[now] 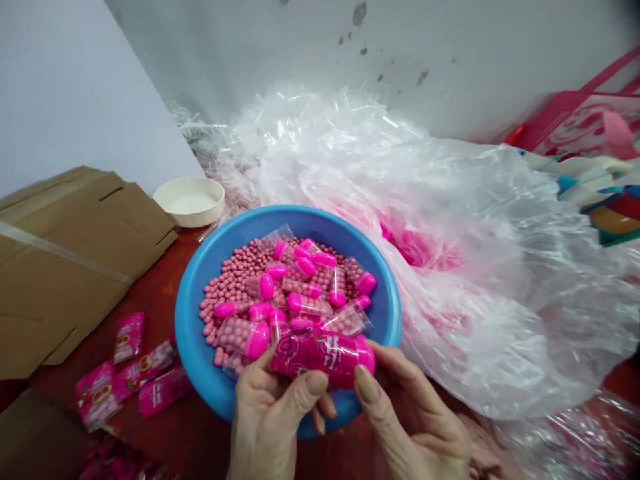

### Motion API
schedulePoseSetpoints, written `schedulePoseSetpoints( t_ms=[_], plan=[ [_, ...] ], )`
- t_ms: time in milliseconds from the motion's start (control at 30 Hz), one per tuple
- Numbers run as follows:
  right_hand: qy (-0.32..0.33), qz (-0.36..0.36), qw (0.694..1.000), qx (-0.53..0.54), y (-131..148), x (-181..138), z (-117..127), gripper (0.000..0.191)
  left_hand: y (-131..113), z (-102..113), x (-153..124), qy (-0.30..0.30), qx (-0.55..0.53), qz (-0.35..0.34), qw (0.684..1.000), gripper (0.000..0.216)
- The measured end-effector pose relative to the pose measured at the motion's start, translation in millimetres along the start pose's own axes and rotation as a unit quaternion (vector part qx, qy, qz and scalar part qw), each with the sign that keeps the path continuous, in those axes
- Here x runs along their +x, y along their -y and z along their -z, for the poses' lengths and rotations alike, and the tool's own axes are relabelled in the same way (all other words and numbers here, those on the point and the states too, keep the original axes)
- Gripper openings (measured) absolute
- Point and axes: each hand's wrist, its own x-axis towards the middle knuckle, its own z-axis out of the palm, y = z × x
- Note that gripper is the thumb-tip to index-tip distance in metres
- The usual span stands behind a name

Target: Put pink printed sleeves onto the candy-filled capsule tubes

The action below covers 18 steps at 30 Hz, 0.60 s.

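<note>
My left hand (273, 417) and my right hand (407, 420) together pinch a pink candy tube in a printed pink wrapper (325, 357), held flat over the near rim of a blue bowl (197, 293). The left thumb presses on the wrapper's middle; the right thumb and fingers grip its pink-capped end. The bowl holds small pink candy balls (227, 283) and several clear tubes with pink caps (300, 293).
A big crumpled clear plastic bag (450, 220) fills the right and back. A flattened cardboard box (60, 253) lies at the left, a white dish (190, 200) behind the bowl. Several pink wrapped packets (127, 380) lie on the red table at the lower left.
</note>
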Motion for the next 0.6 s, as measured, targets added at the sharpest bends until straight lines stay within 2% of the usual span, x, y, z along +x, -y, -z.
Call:
schedulePoseSetpoints(
  t_ms=[200,433,600],
  plan=[
    [0.016,0.076,0.996,-0.037,-6,-8,2,0.027,-3,2,5,0.031,-0.028,0.044,0.998,0.020],
    [0.009,0.106,0.994,-0.038,-16,-9,2,0.024,-7,1,7,0.025,-0.034,0.072,0.996,0.021],
    [-0.001,0.124,0.992,-0.035,-17,-11,0,0.029,-8,0,9,0.035,-0.030,0.081,0.996,0.023]
  ],
)
